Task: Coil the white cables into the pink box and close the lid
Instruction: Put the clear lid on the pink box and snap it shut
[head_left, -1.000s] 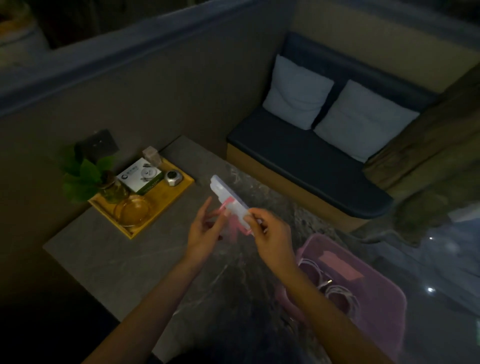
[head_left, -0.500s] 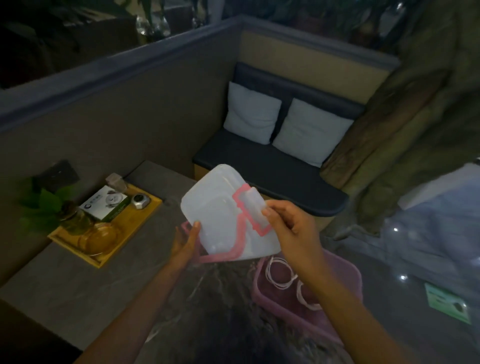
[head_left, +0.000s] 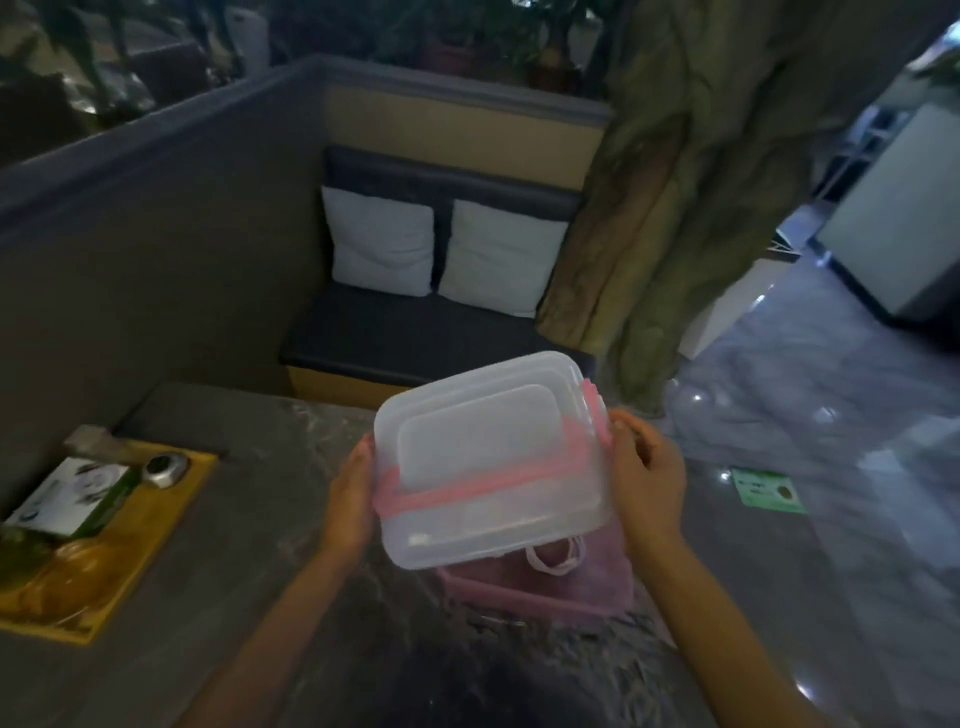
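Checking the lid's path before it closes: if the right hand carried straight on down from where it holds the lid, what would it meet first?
Probably the pink box right below: the right hand grips the lid over its right wall. Depth is unclear; the white cables lie inside.

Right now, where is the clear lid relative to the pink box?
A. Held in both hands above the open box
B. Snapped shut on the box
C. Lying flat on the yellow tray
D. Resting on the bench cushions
A: the lid is gripped by the left hand and right hand, over the open pink box with a white cable visible inside.
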